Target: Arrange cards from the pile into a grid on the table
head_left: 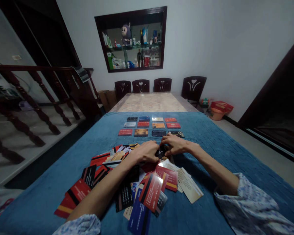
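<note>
My left hand [149,150] and my right hand [175,144] meet over the far side of a loose pile of cards. Between them is a black card [161,152], partly hidden by the fingers, and both hands close on its edges. Under and around my left forearm, the pile spreads out with a red card [152,192], a dark blue card [139,215], a cream card [189,185] and several black and red ones. Just beyond my right fingertips lies a black-and-white patterned card [176,134], the nearest right one of several neat rows.
The rows of cards include an orange card [158,125] and a gold-brown card [141,132]. A blue cloth [205,143] covers the near part of the table; its stone-patterned top [152,101] shows beyond. Dark chairs [194,88] stand around the far end.
</note>
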Action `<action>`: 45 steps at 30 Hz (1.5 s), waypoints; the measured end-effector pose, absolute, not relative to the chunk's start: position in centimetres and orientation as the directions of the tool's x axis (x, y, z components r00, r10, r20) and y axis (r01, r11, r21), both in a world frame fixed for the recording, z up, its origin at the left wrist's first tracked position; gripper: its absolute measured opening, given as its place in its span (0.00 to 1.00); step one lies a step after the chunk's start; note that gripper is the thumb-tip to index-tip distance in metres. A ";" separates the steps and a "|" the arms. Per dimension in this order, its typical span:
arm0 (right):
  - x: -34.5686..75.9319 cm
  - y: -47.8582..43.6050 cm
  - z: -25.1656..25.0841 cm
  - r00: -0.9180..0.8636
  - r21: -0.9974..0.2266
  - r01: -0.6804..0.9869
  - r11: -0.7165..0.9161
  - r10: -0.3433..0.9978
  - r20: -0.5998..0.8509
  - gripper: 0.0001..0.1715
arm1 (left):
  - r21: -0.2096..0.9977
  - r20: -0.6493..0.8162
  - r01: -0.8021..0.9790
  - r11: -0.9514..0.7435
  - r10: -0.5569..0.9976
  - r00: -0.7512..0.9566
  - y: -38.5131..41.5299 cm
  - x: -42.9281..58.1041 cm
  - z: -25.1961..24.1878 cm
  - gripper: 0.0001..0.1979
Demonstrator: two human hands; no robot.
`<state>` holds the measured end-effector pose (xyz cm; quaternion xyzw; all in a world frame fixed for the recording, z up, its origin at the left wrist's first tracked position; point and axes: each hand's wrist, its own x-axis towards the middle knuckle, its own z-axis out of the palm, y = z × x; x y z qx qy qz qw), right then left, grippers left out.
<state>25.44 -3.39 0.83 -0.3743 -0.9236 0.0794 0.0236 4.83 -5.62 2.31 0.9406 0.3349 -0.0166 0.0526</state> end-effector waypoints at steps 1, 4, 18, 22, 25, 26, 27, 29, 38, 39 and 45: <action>25.5 -3.4 0.9 -0.721 -0.169 0.685 0.709 0.693 -0.015 0.23 | 0.093 -0.069 0.631 -0.770 0.627 0.776 -5.6 4.8 2.3 0.18; 25.5 -3.7 1.3 -0.724 -0.189 0.679 0.709 0.690 -0.016 0.23 | 0.117 -0.068 0.632 -0.766 0.629 0.775 -5.5 4.7 2.3 0.15; 25.3 -3.6 1.8 -0.743 -0.278 0.636 0.720 0.668 0.029 0.15 | 0.302 -0.063 0.626 -0.719 0.641 0.765 -3.8 3.2 4.2 0.12; 25.4 -3.3 1.3 -0.708 -0.262 0.669 0.695 0.704 0.059 0.14 | 0.327 -0.025 0.617 -0.716 0.646 0.763 -2.9 2.7 3.9 0.13; 25.4 -3.1 0.9 -0.658 -0.235 0.718 0.655 0.749 0.080 0.12 | 0.301 -0.007 0.632 -0.714 0.661 0.751 -2.6 2.7 3.5 0.12; 25.5 -3.1 0.7 -0.642 -0.229 0.732 0.642 0.762 0.086 0.11 | 0.291 -0.003 0.638 -0.713 0.666 0.746 -2.5 2.7 3.4 0.12; 25.5 -3.0 0.6 -0.629 -0.226 0.743 0.630 0.773 0.089 0.10 | 0.283 0.003 0.642 -0.713 0.670 0.742 -2.5 2.8 3.3 0.12; 25.5 -2.8 0.3 -0.609 -0.228 0.757 0.612 0.788 0.092 0.10 | 0.273 0.016 0.645 -0.714 0.674 0.739 -2.5 2.9 3.1 0.13; 25.5 -2.4 -0.8 -0.569 -0.219 0.777 0.590 0.807 0.157 0.07 | 0.287 0.095 0.653 -0.701 0.699 0.709 -2.5 3.1 2.6 0.16; 25.5 -2.4 -0.8 -0.565 -0.215 0.780 0.588 0.809 0.163 0.07 | 0.280 0.097 0.652 -0.704 0.697 0.711 -2.5 3.1 2.5 0.16; 25.6 -2.4 -0.7 -0.567 -0.219 0.770 0.599 0.801 0.193 0.07 | 0.275 0.090 0.664 -0.696 0.706 0.703 -2.6 3.2 2.6 0.15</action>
